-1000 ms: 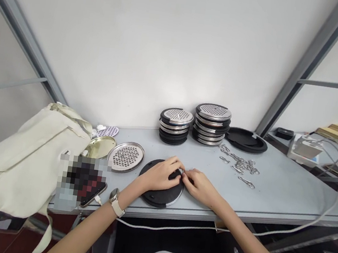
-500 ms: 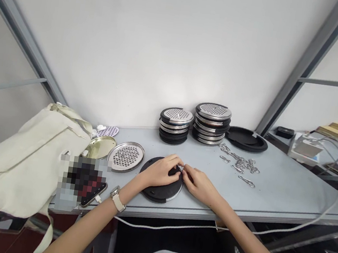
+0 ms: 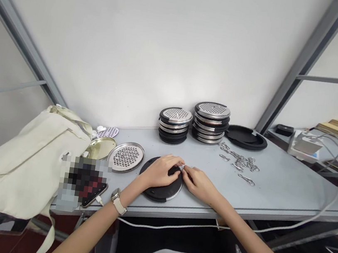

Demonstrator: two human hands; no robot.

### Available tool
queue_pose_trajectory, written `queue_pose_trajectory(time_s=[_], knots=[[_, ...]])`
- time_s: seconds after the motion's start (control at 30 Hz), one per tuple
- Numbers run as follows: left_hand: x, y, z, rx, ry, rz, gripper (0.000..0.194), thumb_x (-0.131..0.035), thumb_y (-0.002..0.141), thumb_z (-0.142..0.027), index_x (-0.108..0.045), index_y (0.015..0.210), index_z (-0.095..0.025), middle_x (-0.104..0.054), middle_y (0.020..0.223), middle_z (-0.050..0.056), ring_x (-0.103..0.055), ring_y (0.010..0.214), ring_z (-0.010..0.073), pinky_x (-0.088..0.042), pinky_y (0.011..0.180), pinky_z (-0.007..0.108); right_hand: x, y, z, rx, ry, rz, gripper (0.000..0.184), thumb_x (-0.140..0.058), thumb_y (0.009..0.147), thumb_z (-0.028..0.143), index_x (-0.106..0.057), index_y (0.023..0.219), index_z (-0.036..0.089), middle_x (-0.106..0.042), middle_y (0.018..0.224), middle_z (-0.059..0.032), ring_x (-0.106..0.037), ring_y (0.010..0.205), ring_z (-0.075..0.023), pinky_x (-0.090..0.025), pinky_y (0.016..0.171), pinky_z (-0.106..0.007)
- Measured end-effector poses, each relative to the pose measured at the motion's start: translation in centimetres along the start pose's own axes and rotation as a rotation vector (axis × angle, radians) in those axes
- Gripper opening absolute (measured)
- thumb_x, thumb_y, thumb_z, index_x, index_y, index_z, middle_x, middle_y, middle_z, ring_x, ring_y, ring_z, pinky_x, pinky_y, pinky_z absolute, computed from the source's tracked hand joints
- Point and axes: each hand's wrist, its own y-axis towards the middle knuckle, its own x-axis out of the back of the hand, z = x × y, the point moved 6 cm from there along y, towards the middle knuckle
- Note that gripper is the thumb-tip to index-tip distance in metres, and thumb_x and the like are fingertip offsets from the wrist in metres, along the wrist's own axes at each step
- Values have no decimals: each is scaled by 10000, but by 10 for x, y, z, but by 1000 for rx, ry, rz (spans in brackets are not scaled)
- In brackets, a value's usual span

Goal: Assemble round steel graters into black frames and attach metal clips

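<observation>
A black round disc (image 3: 159,192), with a strip of silver rim at its lower right, lies flat near the table's front edge. My left hand (image 3: 162,171) rests over its upper part, fingers curled and thumb bent inward at the right edge. From the right, my right hand (image 3: 198,183) meets it there, thumb and fingertips pinched together. A small shiny metal piece (image 3: 181,167) shows between the fingertips; its kind is mostly hidden. Just left of the disc lies a round metal grater plate (image 3: 126,157). Several silver snap hooks (image 3: 246,179) lie loose to the right.
Two stacks of round graters (image 3: 174,125) with black edging stand by the wall, beside a large black ring-like tray (image 3: 246,137). Leftward are a gold-coloured lid (image 3: 100,147), a phone (image 3: 94,195) on a cable and a cream bag (image 3: 26,156). A white cable (image 3: 300,223) crosses the front edge.
Both hands stay at the disc's right edge with only slight finger movement. The metal piece between them now shows brighter. The whole view has shifted slightly.
</observation>
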Motion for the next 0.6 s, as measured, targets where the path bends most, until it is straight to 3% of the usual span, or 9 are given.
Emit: queue_pose_trajectory(time_s=[0.4,0.6], knots=[[-2,-6,-10,56,13,-7,301,-469,873,-135,-503,1166,-198,-612,1124,60,-549,1077,187,-442,972,348,3,0,2,0,38,-9,305,-341,952,232,-612,836,156,-662,738,-63,-571,663,-172,-363,640,-265],[-5,-16,-9,215,-36,14,411,-467,917,-239,-407,1324,-246,-578,1224,57,-509,1155,198,-396,1037,395,4,-1,3,21,60,-1,283,-365,939,228,-585,769,175,-634,680,-35,-538,635,-161,-349,631,-258]])
